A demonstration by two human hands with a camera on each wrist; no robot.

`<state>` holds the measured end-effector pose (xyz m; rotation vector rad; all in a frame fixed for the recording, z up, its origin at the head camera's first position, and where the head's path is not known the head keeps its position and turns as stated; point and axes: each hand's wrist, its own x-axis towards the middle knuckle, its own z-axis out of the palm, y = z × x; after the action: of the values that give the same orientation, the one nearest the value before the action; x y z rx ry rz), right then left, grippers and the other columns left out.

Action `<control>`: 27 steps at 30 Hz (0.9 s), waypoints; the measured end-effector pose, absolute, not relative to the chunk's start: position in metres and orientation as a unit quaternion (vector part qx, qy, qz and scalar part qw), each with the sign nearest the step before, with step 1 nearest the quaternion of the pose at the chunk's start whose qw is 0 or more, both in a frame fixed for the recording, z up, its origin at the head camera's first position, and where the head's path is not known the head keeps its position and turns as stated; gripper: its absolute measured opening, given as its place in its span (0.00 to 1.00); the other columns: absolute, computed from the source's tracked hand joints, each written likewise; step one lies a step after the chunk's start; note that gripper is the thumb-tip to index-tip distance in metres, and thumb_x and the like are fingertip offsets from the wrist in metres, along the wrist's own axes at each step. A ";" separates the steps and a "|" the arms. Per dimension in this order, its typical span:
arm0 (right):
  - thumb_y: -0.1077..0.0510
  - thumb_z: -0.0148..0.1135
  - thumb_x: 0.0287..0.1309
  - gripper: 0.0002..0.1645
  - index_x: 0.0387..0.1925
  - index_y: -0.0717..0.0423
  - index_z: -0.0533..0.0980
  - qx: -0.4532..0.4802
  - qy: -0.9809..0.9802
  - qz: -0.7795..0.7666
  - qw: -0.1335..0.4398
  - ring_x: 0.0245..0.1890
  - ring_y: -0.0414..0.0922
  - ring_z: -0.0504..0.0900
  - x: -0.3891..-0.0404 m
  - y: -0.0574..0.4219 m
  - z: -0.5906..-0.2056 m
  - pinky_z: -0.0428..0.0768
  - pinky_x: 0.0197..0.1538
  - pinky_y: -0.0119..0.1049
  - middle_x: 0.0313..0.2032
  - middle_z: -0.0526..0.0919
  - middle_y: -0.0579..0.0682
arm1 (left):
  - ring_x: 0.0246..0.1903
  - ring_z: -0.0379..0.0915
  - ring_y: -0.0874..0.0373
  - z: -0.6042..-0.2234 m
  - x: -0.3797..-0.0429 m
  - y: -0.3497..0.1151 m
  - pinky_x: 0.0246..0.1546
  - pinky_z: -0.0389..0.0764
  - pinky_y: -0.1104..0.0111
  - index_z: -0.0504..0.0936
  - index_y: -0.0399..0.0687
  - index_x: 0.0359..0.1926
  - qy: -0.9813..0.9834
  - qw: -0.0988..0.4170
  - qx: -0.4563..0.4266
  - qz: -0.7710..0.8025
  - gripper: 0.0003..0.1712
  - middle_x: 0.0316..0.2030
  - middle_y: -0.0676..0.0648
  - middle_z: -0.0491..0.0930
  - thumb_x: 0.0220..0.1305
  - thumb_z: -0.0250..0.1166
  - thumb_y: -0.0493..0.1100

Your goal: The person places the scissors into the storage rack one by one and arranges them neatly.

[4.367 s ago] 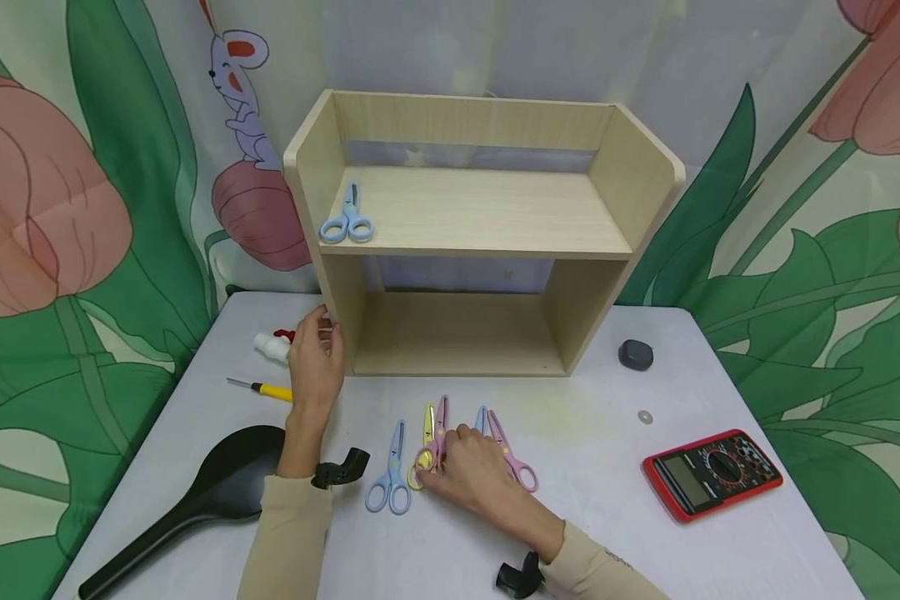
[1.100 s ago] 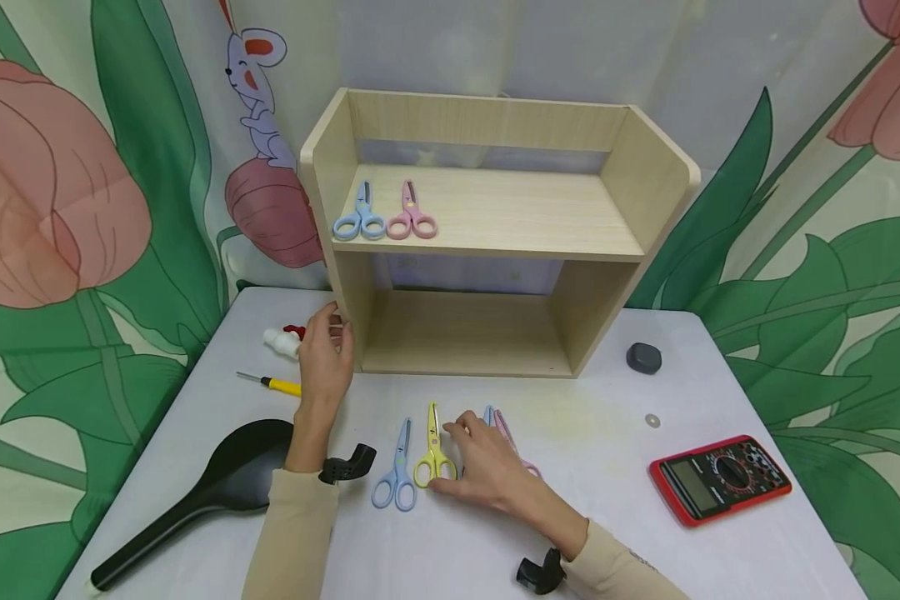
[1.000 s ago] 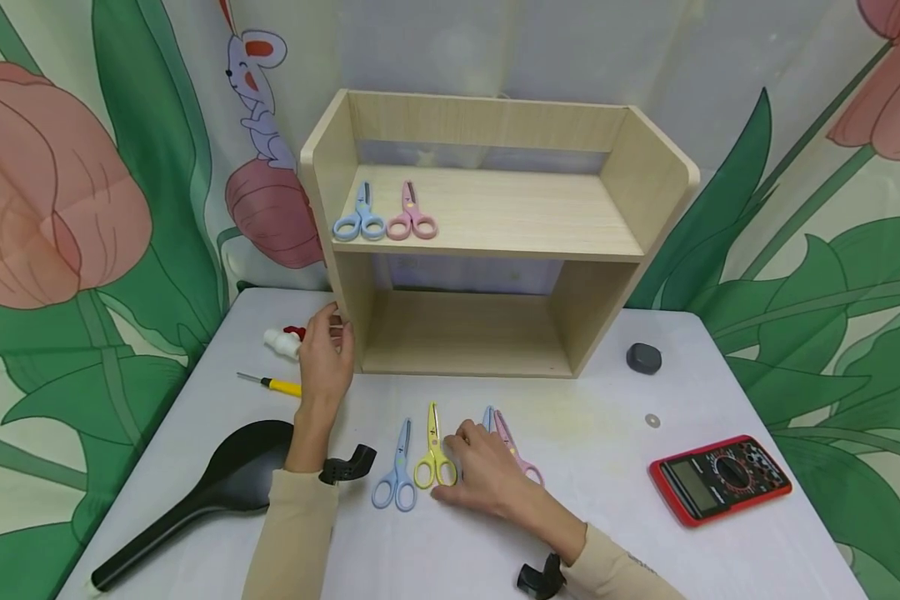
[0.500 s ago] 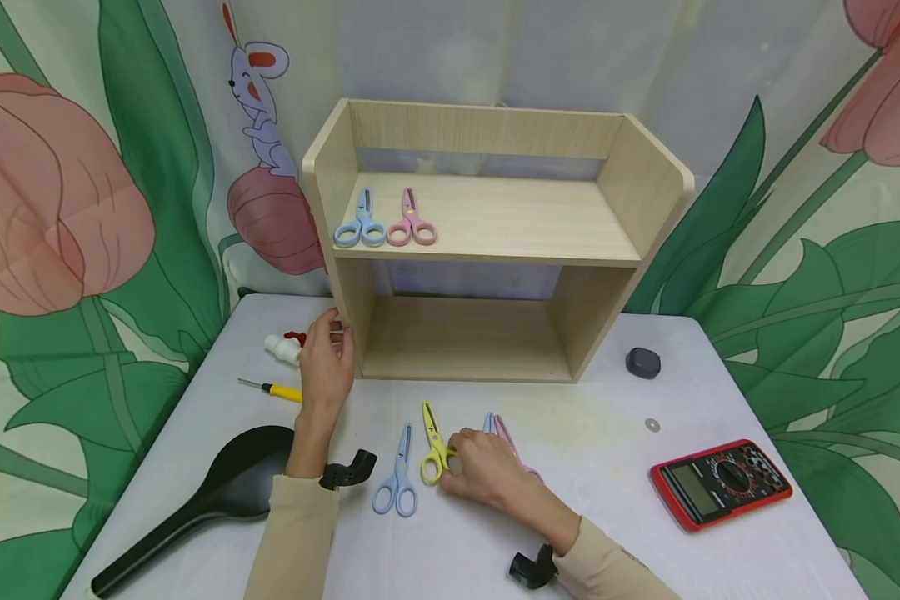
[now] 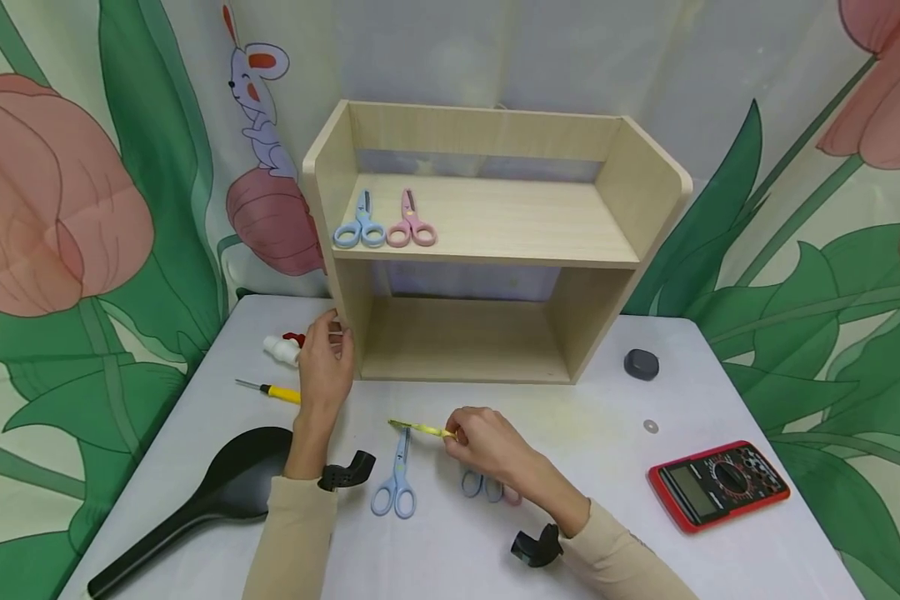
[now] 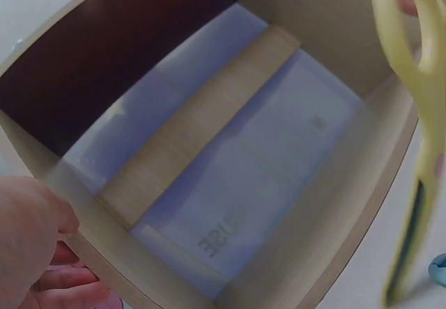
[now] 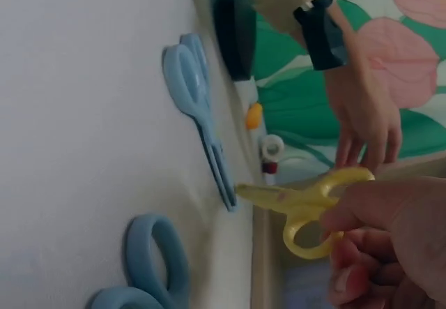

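My right hand [image 5: 495, 446] pinches yellow scissors [image 5: 420, 428] by the handles. The blades point left, over the tips of blue scissors [image 5: 397, 487] on the table. Under my right wrist lie another pair of blue scissors [image 5: 472, 483] and pink scissors [image 5: 513, 497], partly covered. My left hand [image 5: 325, 362] rests its relaxed fingers at the lower left side of the wooden shelf [image 5: 495, 258], the thumb by its front edge. On the upper board lie blue scissors [image 5: 360, 229] and pink scissors [image 5: 411, 229], side by side, handles toward the front.
Left of my left hand lie a white bottle with a red cap [image 5: 281, 350] and a yellow-handled screwdriver [image 5: 279, 393]. A big black ladle [image 5: 232, 479] lies near my left forearm. On the right are a red multimeter [image 5: 720, 485], a dark rounded block [image 5: 641, 364] and a small disc [image 5: 650, 426].
Pink scissors have come to lie on the upper board since the oldest frame. My right hand has picked up the yellow scissors from the table and turned them leftward. My left hand stays in place.
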<state>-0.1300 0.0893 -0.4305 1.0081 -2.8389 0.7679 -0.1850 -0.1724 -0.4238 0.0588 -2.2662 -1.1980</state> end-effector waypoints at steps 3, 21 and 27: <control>0.59 0.68 0.60 0.07 0.35 0.59 0.82 0.314 -0.912 0.264 -0.003 0.21 0.32 0.70 -0.127 0.092 -0.427 0.72 0.25 0.23 0.24 0.83 0.45 | 0.45 0.80 0.40 -0.423 -0.185 -0.171 0.50 0.86 0.50 0.70 0.35 0.64 -0.845 0.291 0.018 -0.449 0.23 0.50 0.32 0.76 0.72 0.60 0.39; 0.48 0.57 0.70 0.20 0.35 0.62 0.79 0.450 -0.753 0.333 0.347 0.20 0.36 0.72 -0.128 0.117 -0.313 0.71 0.21 0.22 0.24 0.82 0.48 | 0.46 0.79 0.41 -0.423 -0.183 -0.172 0.50 0.85 0.50 0.70 0.36 0.64 -0.845 0.291 0.023 -0.449 0.24 0.51 0.32 0.76 0.71 0.61 0.38; 0.60 0.70 0.59 0.10 0.35 0.65 0.80 0.378 -0.785 0.283 0.401 0.20 0.41 0.75 -0.168 0.116 -0.274 0.73 0.22 0.30 0.23 0.81 0.53 | 0.46 0.80 0.40 -0.424 -0.184 -0.171 0.50 0.86 0.50 0.70 0.36 0.64 -0.843 0.293 0.020 -0.450 0.24 0.51 0.32 0.76 0.71 0.61 0.38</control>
<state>-0.1684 0.1165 -0.2735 0.9553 -1.9841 0.7162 -0.1841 -0.1705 -0.4244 0.0533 -2.2466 -1.1994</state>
